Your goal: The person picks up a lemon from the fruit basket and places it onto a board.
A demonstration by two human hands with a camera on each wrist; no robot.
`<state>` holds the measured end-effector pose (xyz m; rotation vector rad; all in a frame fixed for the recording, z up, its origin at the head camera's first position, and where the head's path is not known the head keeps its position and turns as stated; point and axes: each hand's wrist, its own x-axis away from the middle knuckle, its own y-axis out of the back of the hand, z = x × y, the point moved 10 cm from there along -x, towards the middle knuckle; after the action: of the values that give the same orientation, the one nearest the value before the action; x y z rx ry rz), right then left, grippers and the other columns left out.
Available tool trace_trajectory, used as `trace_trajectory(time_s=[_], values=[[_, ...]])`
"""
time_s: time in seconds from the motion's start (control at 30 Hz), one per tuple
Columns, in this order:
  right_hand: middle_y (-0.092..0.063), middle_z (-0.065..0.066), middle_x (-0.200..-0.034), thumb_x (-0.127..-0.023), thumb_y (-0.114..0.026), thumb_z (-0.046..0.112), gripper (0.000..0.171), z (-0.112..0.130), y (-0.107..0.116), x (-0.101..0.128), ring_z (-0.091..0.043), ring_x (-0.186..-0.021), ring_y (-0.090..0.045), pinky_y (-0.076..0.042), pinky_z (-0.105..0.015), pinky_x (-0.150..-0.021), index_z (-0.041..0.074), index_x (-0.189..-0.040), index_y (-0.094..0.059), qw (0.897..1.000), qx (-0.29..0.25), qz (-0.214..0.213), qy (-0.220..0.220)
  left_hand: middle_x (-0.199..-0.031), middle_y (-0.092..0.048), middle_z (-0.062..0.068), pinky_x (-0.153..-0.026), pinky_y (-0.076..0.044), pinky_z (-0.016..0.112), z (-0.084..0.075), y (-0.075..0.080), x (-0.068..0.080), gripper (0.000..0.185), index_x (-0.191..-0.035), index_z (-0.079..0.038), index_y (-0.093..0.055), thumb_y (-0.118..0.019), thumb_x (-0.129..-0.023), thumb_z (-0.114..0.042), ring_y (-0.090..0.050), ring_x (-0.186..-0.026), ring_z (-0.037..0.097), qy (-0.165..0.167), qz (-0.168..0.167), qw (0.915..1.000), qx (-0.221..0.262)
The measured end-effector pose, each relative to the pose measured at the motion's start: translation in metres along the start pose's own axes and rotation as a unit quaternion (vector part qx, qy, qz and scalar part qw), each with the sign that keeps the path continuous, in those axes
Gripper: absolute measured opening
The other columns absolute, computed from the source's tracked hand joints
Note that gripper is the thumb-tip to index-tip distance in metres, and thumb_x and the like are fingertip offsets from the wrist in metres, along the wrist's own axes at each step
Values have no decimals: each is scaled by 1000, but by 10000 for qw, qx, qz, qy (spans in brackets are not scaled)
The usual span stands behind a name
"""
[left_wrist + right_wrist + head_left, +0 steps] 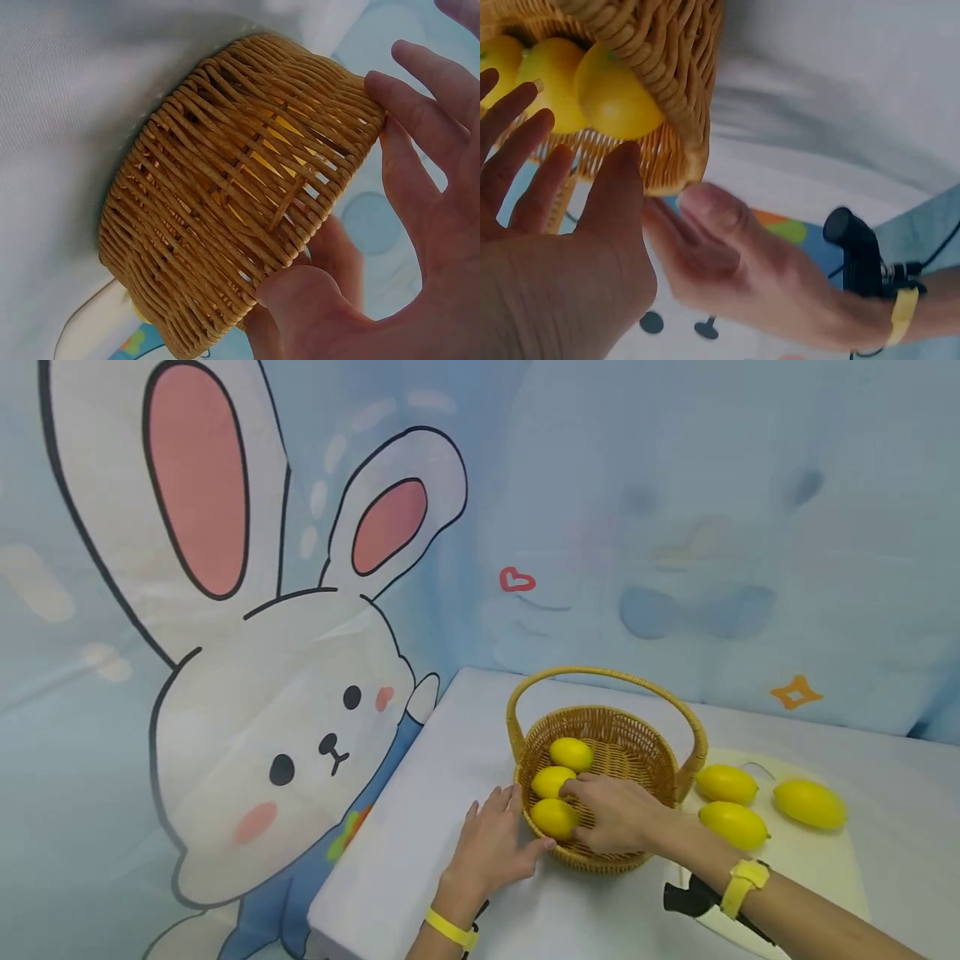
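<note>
Right now the wicker basket point(609, 752) stands near the table's point(420, 852) far left corner, with three lemons point(553, 817) inside along its left wall. Resting flat against the basket's outer wall, the left hand point(491, 843) has its fingers straight and spread. From above, the right hand point(617, 814) reaches into the basket, fingers relaxed and extended, gripping nothing. Three more lemons point(726, 783) lie on a pale mat point(825, 860) toward the table's right edge.
</note>
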<state>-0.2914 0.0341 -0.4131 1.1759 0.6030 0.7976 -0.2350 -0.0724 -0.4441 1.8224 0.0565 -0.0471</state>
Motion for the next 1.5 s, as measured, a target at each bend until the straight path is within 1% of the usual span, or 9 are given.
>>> trace_trajectory(time_s=[0.17,0.37,0.67,0.8,0.97,1.13,1.23,1.37,1.5], values=[[-62,1,-98,-72,-75,30,47,-30,-13,13,-8,-68,-48,-42,-26,-56,13,-113,-61,9987,128,129,-482,-146,-41,5,-104,-36,55,-37,-15,-13,87,-144,-11,-35,-47,-81,-69,-38,-135,26,-329,220,9992,-62],[-63,-1,-101,-68,-80,29,53,-58,-13,40,-12,-79,-55,-49,-34,-64,13,-114,-61,9956,163,135,-908,-147,-39,3,-105,-35,54,-76,-26,-25,87,-145,-12,-33,-45,-82,-71,-37,-136,24,-829,444,9956,15],[-64,-2,-98,-66,-83,30,52,-70,-7,70,-15,-81,-59,-51,-37,-66,12,-110,-63,9918,202,-243,-1238,-148,-37,3,-106,-33,55,-102,-39,-28,87,-145,-12,-32,-46,-82,-69,-35,-137,25,-1254,647,9900,83],[-66,-4,-100,-68,-82,26,50,-63,4,75,-17,-82,-61,-51,-33,-63,11,-111,-64,9912,293,-487,-1196,-148,-38,7,-105,-33,57,-95,-36,-26,87,-145,-10,-32,-48,-82,-68,-35,-136,27,-1294,636,9892,258],[-64,-5,-117,-72,-79,29,54,-55,30,83,-21,-96,-63,-54,-34,-68,13,-120,-60,9908,118,-605,-1207,-146,-39,12,-104,-31,60,-65,-24,-24,90,-144,-6,-32,-48,-82,-68,-36,-135,31,-1093,526,9916,459],[-61,4,-121,-75,-76,35,56,-55,56,118,-12,-99,-61,-52,-29,-74,22,-126,-56,9919,-143,-518,-1152,-144,-41,15,-103,-31,62,-36,-10,-20,90,-143,-4,-35,-55,-80,-65,-37,-134,33,-728,357,9951,558],[-60,8,-119,-76,-75,35,57,-71,68,154,-7,-95,-58,-51,-23,-71,24,-128,-55,9889,-183,-608,-1344,-143,-42,15,-102,-31,62,-26,-5,-18,91,-142,-3,-36,-56,-79,-66,-38,-133,33,-609,288,9962,551],[-62,6,-115,-74,-76,34,57,-108,73,201,-6,-86,-56,-51,-21,-66,22,-127,-56,9778,-52,-676,-1980,-143,-42,16,-102,-31,63,-17,-2,-18,93,-141,-1,-36,-57,-78,-66,-40,-132,34,-566,290,9968,483],[-62,-2,-117,-74,-78,28,57,-142,62,214,-11,-86,-57,-55,-31,-71,17,-125,-57,9699,278,-540,-2360,-141,-44,18,-100,-32,64,0,3,-13,93,-140,1,-38,-59,-77,-65,-41,-131,35,-371,258,9981,420]])
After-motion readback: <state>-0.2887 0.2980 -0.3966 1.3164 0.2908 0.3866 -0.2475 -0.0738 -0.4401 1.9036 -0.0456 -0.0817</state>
